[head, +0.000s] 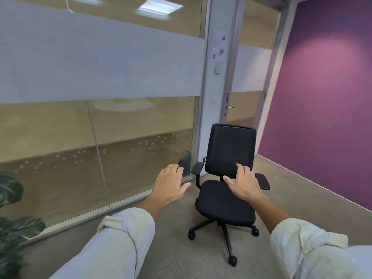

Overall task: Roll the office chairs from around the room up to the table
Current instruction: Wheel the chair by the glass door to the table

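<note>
chair [227, 174] count is one: a black office chair on castors at your twelve o'clock, seat facing you, backrest upright toward the door [249, 81], near the corner of the glass wall [80, 121] and purple wall [326, 87]. no table shows. both your hands are spread and empty. your right hand [242, 183] looks nearer, over the seat; your left hand [171, 183] hovers off at eleven o'clock, beside the armrest [197, 168]. reach straight ahead.

Right hand [242, 183] hides part of the chair [227, 198] backrest.
</note>
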A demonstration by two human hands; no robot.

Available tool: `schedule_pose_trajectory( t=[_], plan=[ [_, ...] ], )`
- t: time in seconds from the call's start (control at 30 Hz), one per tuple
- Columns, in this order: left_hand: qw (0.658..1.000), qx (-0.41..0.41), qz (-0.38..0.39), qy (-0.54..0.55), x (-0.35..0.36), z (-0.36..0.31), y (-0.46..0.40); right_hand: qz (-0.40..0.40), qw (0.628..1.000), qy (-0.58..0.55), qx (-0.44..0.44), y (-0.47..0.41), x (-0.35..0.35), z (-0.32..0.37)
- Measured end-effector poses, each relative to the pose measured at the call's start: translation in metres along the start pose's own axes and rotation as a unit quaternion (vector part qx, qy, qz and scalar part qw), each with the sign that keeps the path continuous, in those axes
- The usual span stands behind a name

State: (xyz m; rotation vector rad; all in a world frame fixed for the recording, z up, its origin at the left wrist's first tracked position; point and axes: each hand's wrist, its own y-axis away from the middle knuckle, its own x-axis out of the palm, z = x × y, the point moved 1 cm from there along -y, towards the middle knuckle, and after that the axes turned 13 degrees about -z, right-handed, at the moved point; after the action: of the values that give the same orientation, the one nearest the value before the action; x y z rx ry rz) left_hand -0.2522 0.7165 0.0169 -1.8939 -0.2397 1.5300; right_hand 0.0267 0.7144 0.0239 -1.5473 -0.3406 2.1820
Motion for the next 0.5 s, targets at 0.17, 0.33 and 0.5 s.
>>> schedule_pose_trajectory(
  t=[0.17,0.33,0.5],
  plan=[
    [1.0,0.002,0.009,-0.005,0.056,0.057,-0.061,0.003,1.0,0.023,0.006,-0.074,0.06,0.014],
    [1.0,0.013,0.0,-0.013,0.107,0.128,-0.133,0.003,1.0,0.017,0.022,-0.158,0.124,0.042],
    [0.999,0.037,-0.007,-0.02,0.139,0.188,-0.215,-0.017,0.999,0.014,0.04,-0.247,0.167,0.076]
  ],
)
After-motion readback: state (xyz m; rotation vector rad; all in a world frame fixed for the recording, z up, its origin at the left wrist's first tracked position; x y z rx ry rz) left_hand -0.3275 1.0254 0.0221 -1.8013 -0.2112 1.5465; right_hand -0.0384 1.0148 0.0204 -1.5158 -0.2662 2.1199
